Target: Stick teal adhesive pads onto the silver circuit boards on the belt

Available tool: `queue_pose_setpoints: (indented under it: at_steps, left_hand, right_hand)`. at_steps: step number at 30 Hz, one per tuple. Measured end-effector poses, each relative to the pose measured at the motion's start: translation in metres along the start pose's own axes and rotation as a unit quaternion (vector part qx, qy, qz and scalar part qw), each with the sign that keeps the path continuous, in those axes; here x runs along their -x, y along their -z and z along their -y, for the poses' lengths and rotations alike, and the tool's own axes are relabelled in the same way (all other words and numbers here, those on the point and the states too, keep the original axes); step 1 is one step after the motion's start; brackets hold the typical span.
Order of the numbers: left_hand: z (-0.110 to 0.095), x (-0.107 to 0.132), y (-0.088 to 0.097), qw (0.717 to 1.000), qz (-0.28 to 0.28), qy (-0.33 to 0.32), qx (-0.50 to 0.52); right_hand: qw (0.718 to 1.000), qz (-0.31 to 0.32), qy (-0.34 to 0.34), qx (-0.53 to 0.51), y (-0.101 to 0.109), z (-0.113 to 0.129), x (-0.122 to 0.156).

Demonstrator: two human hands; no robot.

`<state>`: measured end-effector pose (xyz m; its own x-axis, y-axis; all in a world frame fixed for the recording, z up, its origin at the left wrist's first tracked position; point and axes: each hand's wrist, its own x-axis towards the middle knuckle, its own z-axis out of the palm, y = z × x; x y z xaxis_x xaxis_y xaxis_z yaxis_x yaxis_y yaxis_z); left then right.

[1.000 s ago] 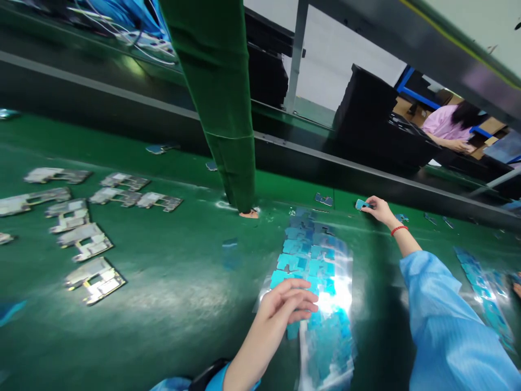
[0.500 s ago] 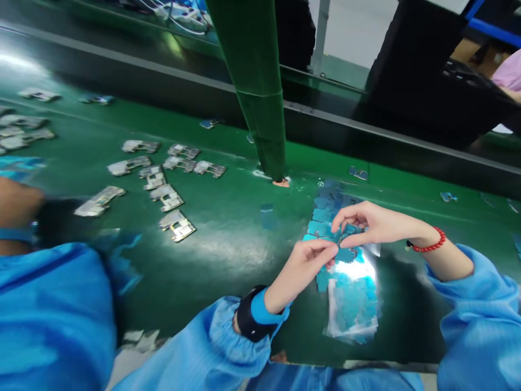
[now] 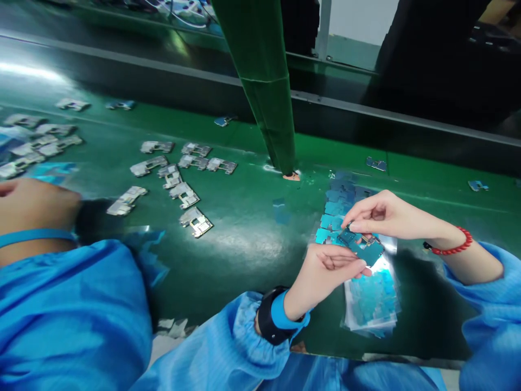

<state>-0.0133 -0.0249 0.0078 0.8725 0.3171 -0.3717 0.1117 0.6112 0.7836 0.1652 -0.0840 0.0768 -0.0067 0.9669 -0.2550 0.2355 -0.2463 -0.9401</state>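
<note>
Between my hands is a small blue-green circuit board (image 3: 368, 251), tilted above the bench. My left hand (image 3: 331, 266) pinches its lower edge, thumb on top. With thumb and fingertips, my right hand (image 3: 378, 214) grips its upper left end. Beneath and behind the board lies a strip of overlapping blue film pieces (image 3: 331, 206). Closer to me, a stack of clear sheets with teal film pieces (image 3: 370, 304) rests on the bench, partly in glare. The fingers under the board are partly hidden.
Several silvery circuit boards (image 3: 195, 222) lie across the green bench (image 3: 244, 217) to the left. A green-wrapped post (image 3: 271, 108) rises at the back. Another person's hand (image 3: 36, 209) and blue sleeve are at the left. Small blue boards (image 3: 376, 163) lie along the far edge.
The board has been turned and now shows a broad flat face between my hands. My left hand has shifted to its lower edge. The whole view has swung slightly left.
</note>
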Motion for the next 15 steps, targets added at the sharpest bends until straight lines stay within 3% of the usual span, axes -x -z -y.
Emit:
queue_pose_setpoints:
  at_steps: [10, 15]
  left_hand:
    - [-0.015, 0.007, -0.002, 0.998, 0.015, -0.017, -0.061]
    - [-0.012, 0.007, 0.002, 0.998, -0.012, -0.037, -0.056]
  right_hand:
    - [0.991, 0.061, 0.026, 0.116, 0.0, 0.011, -0.005]
    - [0.994, 0.016, 0.017, 0.11, 0.003, 0.01, -0.003]
